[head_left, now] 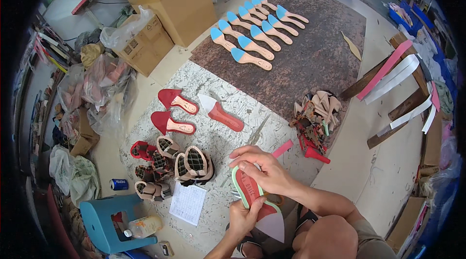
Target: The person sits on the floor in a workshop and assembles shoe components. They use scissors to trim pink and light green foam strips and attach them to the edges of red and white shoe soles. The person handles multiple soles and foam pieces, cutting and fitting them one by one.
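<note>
Both my hands are on a pointed shoe insole [251,188], red in the middle with a pale lilac toe. A light green strip [235,180] runs round its heel edge. My left hand [241,216] grips the insole at its narrow waist, thumb on top. With fingers curled over the heel end, my right hand [259,166] pinches the rim; its fingertips are partly hidden. Beyond the hands lie a red and white insole [224,116] and two insoles with dark red toes, one [182,102] behind the other [173,125].
Several blue-toed insoles [256,48] lie in rows on a brown board [310,50]. Shoe uppers [194,164] stand left of my hands, near a written sheet [188,204]. Fabric pieces [318,113] lie right. A blue stool [99,225] and wooden frame [407,96] flank the worktop.
</note>
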A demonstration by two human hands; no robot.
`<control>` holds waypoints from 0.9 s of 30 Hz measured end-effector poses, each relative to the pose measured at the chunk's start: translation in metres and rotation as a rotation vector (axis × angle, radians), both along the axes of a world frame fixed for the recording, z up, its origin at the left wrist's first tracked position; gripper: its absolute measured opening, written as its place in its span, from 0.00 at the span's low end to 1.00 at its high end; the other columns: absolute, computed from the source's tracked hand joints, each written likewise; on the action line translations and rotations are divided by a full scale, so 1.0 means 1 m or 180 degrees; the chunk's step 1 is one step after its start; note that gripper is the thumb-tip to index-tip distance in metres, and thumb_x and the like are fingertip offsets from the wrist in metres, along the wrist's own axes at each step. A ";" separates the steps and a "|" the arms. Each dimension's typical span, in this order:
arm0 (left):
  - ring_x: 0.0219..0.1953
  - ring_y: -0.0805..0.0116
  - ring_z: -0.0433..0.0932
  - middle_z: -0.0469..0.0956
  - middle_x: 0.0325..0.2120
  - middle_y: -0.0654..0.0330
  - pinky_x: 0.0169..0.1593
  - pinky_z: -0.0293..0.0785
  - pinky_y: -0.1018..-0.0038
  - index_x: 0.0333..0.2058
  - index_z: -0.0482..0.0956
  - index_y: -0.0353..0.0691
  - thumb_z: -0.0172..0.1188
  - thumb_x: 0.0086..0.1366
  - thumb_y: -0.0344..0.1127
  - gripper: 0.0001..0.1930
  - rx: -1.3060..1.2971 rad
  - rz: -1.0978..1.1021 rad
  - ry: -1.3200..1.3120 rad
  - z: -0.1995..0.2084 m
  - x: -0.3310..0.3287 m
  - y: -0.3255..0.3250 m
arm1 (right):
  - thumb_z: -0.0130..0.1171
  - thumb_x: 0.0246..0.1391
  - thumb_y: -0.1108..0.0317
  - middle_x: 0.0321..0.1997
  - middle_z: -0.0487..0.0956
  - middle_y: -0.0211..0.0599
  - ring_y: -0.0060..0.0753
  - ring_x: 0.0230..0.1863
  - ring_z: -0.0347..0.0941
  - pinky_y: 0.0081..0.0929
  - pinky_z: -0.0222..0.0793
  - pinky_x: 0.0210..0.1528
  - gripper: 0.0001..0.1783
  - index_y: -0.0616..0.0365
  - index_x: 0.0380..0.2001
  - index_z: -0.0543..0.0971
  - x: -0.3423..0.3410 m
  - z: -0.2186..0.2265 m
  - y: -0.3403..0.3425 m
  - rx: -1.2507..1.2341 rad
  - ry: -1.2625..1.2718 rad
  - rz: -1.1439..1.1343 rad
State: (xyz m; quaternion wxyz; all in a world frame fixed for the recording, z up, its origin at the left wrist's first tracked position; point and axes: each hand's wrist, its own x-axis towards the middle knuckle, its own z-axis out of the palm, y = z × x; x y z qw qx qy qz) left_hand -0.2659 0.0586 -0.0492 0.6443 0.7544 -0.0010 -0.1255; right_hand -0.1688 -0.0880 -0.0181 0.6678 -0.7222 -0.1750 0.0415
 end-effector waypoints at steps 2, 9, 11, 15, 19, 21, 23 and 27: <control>0.23 0.78 0.76 0.81 0.21 0.60 0.28 0.73 0.73 0.33 0.84 0.34 0.63 0.65 0.36 0.09 0.0021 -0.0094 -0.0023 -0.001 -0.001 0.004 | 0.56 0.61 0.70 0.52 0.73 0.40 0.33 0.56 0.70 0.32 0.65 0.57 0.09 0.62 0.41 0.78 0.001 0.001 0.000 0.0192 0.0149 0.0231; 0.31 0.77 0.78 0.83 0.27 0.64 0.34 0.75 0.74 0.34 0.82 0.32 0.64 0.64 0.32 0.07 0.0244 -0.0350 -0.0103 -0.003 -0.001 0.018 | 0.69 0.46 0.68 0.52 0.69 0.41 0.38 0.55 0.66 0.34 0.64 0.57 0.26 0.59 0.47 0.68 -0.011 0.014 -0.002 -0.0108 0.0010 0.0514; 0.31 0.77 0.77 0.83 0.28 0.64 0.34 0.75 0.74 0.35 0.82 0.32 0.64 0.64 0.32 0.08 0.0204 -0.0321 -0.0131 -0.007 -0.001 0.023 | 0.70 0.44 0.68 0.52 0.69 0.43 0.43 0.58 0.64 0.37 0.62 0.59 0.28 0.59 0.47 0.68 -0.017 0.022 -0.001 -0.0610 -0.0450 0.0222; 0.30 0.78 0.77 0.83 0.27 0.63 0.34 0.75 0.75 0.36 0.82 0.32 0.65 0.64 0.33 0.09 -0.0054 -0.0313 0.0273 0.010 0.005 0.017 | 0.71 0.44 0.68 0.52 0.70 0.44 0.48 0.60 0.64 0.40 0.62 0.59 0.27 0.60 0.46 0.70 -0.019 0.015 -0.002 -0.0343 -0.0216 0.0026; 0.28 0.77 0.78 0.83 0.26 0.62 0.33 0.75 0.75 0.39 0.83 0.33 0.65 0.63 0.33 0.09 -0.0556 -0.0453 0.0620 0.012 0.004 0.016 | 0.67 0.50 0.73 0.46 0.74 0.40 0.39 0.54 0.69 0.35 0.63 0.58 0.16 0.59 0.41 0.73 -0.018 0.005 0.001 0.0123 0.0053 -0.0239; 0.31 0.75 0.78 0.83 0.31 0.58 0.34 0.74 0.76 0.42 0.82 0.33 0.63 0.65 0.36 0.12 -0.1083 -0.0628 0.1080 0.001 0.003 0.026 | 0.64 0.52 0.75 0.43 0.74 0.39 0.38 0.52 0.69 0.34 0.63 0.57 0.11 0.60 0.38 0.74 -0.021 0.011 0.003 0.0595 0.0406 -0.0327; 0.34 0.72 0.78 0.82 0.36 0.55 0.37 0.74 0.76 0.46 0.80 0.34 0.60 0.67 0.41 0.16 -0.2531 -0.0365 0.1778 0.021 0.008 0.019 | 0.64 0.52 0.76 0.45 0.74 0.38 0.38 0.52 0.69 0.35 0.63 0.56 0.11 0.59 0.38 0.74 -0.021 0.010 0.000 0.0466 -0.0218 -0.0266; 0.41 0.68 0.77 0.79 0.44 0.52 0.45 0.72 0.75 0.53 0.76 0.31 0.56 0.69 0.50 0.26 -0.3380 -0.0935 0.1857 0.004 0.007 0.027 | 0.63 0.49 0.79 0.50 0.73 0.40 0.38 0.55 0.68 0.35 0.61 0.58 0.13 0.58 0.38 0.74 -0.021 0.012 -0.007 0.0247 -0.0775 -0.0067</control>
